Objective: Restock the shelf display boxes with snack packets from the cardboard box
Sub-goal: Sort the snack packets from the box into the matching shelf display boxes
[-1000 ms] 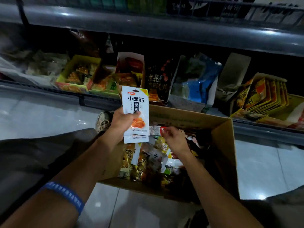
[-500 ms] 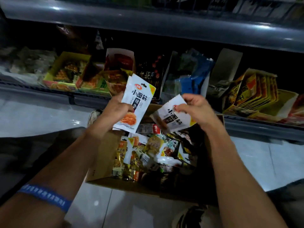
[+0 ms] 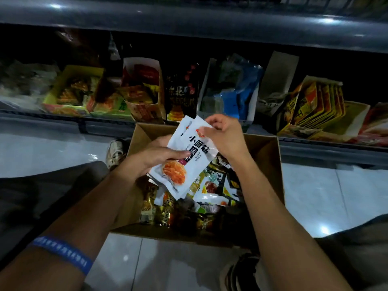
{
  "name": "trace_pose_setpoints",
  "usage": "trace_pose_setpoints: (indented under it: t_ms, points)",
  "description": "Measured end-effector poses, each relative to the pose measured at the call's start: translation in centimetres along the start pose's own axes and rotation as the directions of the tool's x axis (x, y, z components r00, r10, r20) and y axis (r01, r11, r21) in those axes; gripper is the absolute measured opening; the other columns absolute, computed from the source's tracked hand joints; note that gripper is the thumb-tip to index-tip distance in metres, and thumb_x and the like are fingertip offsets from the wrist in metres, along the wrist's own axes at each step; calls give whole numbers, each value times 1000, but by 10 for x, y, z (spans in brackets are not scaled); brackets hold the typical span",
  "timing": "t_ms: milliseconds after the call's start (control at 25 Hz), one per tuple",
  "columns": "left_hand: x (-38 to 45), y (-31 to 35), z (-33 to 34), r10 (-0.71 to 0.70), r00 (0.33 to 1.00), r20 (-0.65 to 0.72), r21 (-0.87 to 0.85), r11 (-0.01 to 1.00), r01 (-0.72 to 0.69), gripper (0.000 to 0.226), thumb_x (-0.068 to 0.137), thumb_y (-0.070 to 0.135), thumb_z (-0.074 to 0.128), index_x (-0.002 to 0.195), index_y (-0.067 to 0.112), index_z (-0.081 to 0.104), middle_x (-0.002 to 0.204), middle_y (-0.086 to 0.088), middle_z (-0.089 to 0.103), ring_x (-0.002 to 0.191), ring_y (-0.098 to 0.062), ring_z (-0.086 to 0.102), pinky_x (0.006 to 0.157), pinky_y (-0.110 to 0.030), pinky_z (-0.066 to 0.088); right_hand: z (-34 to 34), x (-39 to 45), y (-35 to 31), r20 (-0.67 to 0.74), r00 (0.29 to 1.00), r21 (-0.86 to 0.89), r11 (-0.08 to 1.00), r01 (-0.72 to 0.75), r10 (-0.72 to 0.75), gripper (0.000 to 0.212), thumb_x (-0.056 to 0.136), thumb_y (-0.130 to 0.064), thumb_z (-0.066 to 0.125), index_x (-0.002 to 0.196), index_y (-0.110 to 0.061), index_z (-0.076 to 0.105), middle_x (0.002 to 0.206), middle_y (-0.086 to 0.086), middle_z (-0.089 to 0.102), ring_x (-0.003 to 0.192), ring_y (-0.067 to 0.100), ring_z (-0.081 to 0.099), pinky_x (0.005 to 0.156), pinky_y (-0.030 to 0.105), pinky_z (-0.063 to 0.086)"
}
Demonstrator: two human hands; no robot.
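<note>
Both hands hold white snack packets [image 3: 190,158] printed 小面筋 above the cardboard box [image 3: 270,156]: the left hand [image 3: 159,157] clasps the stack, the right hand [image 3: 225,133] pinches its top edge. Mixed packets fill the box; display boxes [image 3: 144,97] line the shelf's front edge.

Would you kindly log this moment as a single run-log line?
left hand: holds white packets | right hand: pinches top packet's upper edge | over cardboard box | shelf display boxes: not yet restocked
</note>
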State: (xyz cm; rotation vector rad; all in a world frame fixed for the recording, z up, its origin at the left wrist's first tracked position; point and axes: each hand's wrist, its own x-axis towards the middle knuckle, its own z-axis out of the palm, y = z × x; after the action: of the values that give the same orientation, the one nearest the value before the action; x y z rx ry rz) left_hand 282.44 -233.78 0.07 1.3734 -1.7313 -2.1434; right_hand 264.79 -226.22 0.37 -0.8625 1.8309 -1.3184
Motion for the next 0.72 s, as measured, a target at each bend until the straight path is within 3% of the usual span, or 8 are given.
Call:
trace_pose_setpoints:
  t_ms: [80,120,160,240,320,440,560,720]
  points:
    - [9,-11,-7,8,996,-94,78,997,0,40,79,13,79,116,23,67,111,1,75,102,-20,71,90,-35,56,9,-2,31,-184,979,81,994,-79,93,5,93,-14,64,89,-14,68,82,-4,68,76,6,64,72,25,52]
    - [13,-16,-11,10,988,-153,87,996,4,38,83,10,77,117,23,66,109,3,74,100,-17,70,86,-31,55,12,-5,55,-234,955,25,983,-180,181,9,95,-14,59,92,-15,67,84,-1,68,79,12,64,72,29,50]
    - [17,-21,-15,2,982,-187,92,996,16,37,85,9,75,118,22,65,108,5,72,98,-13,69,80,-26,54,14,-12,86,-197,950,-145,951,-274,244,12,94,-14,57,96,-13,68,90,5,70,86,22,66,73,32,50]
    - [20,-33,-23,-27,983,-183,132,990,52,38,87,9,74,122,20,63,108,5,71,94,-8,68,70,-19,50,18,-37,141,118,901,-582,764,-279,418,30,88,-23,59,113,-9,69,110,16,70,104,32,65,83,34,49]
    - [23,-44,-29,-69,977,-202,154,983,101,40,86,11,75,123,21,63,110,4,71,90,-4,66,69,-19,48,24,-58,173,342,769,-777,622,-91,540,46,88,-35,62,127,-12,62,122,15,66,113,32,62,90,33,48]
    - [28,-53,-32,-105,968,-226,183,972,148,44,85,16,78,126,23,63,115,4,71,99,-13,67,84,-29,50,23,-56,182,408,757,-841,532,95,511,34,91,-20,61,124,-9,63,118,15,67,111,33,63,85,33,49]
    - [27,-52,-30,-102,972,-212,192,971,143,46,85,19,77,128,23,62,118,4,71,102,-14,67,90,-33,50,18,-49,179,395,701,-880,464,103,594,36,92,-20,59,125,-5,61,126,16,63,116,31,60,86,32,48]
    - [18,-43,-28,-58,970,-237,173,980,101,45,86,19,76,128,23,61,119,5,70,103,-12,66,93,-33,50,8,-58,161,434,701,-835,544,78,566,38,96,-25,57,130,-9,60,135,12,59,120,28,57,93,29,45]
